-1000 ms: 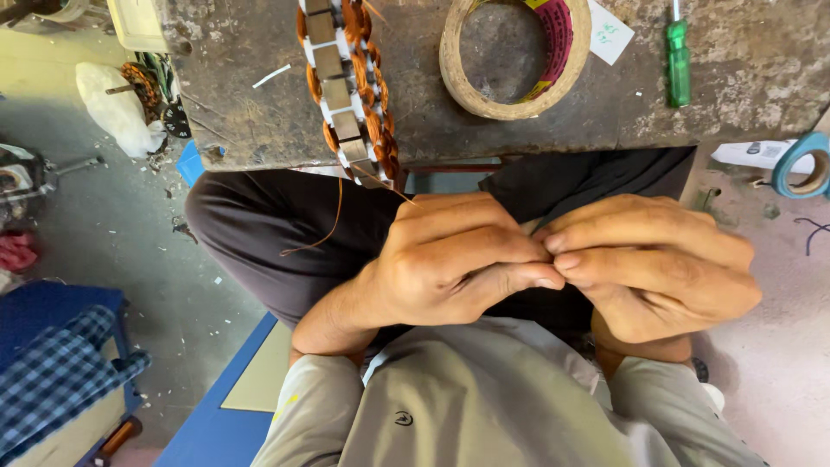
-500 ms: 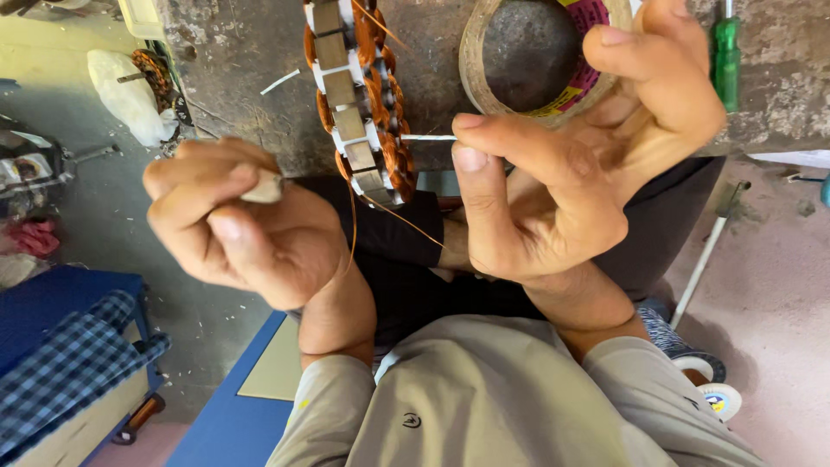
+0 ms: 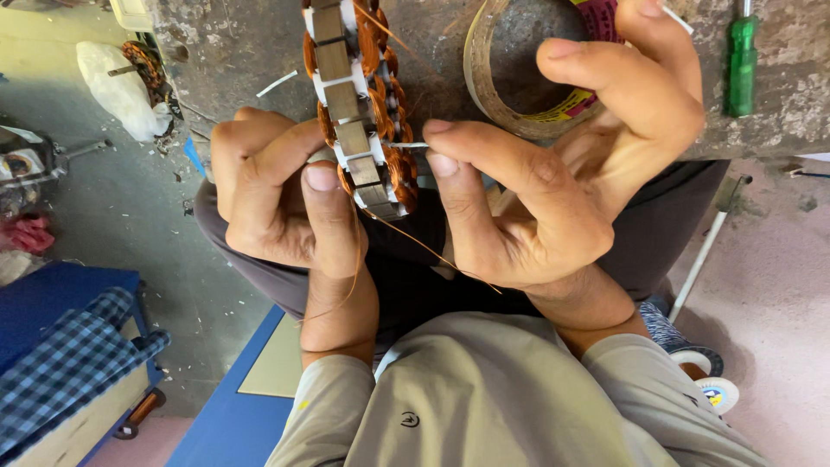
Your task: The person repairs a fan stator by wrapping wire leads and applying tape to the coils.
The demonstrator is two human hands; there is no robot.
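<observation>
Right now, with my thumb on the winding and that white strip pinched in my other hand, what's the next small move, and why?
Probably slide the white strip a little further into the stator, between the copper coils. Its tip already touches the winding, pinched by the right hand, and the left hand braces the core from the other side, thumb on its edge.

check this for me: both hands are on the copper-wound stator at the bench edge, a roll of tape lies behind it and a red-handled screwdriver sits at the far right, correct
Not quite: the screwdriver has a green handle, not red, as the head view shows. The rest holds: the left hand and right hand are on the copper-wound stator at the bench edge, with the roll of tape behind it.
</observation>
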